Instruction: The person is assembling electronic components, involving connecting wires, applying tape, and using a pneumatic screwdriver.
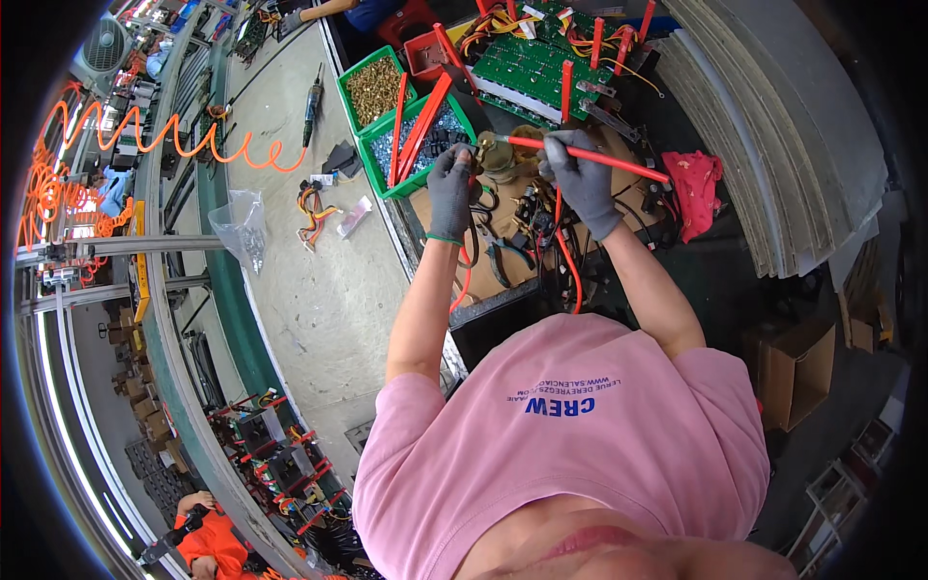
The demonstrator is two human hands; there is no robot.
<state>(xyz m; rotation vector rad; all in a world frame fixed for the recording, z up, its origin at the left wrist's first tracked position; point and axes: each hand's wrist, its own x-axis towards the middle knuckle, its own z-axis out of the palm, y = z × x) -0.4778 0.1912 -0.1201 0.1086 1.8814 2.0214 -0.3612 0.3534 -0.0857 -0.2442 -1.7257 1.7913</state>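
Note:
My right hand [583, 186], in a grey glove, is closed around a long red bar [626, 164] with a bare metal tip at its left end. Grey-gloved too, my left hand [450, 190] has its fingers pinched together near that tip. A small dark piece shows at those fingertips, too hidden to name. Between the hands stands a brass-coloured round object [497, 162]. Below it lie pliers [507, 259] with dark blue handles and a tangle of black cables [543, 215] on a cardboard sheet. A red cable [570, 263] hangs past the bench edge.
Green bins hold brass fasteners [379, 92] and silver fasteners [445, 128], with red bars [422, 130] across one. Beyond is a green circuit board [527, 70] with upright red bars. A pink cloth [692, 193] lies right. An electric screwdriver [311, 111] and plastic bag [242, 230] lie left.

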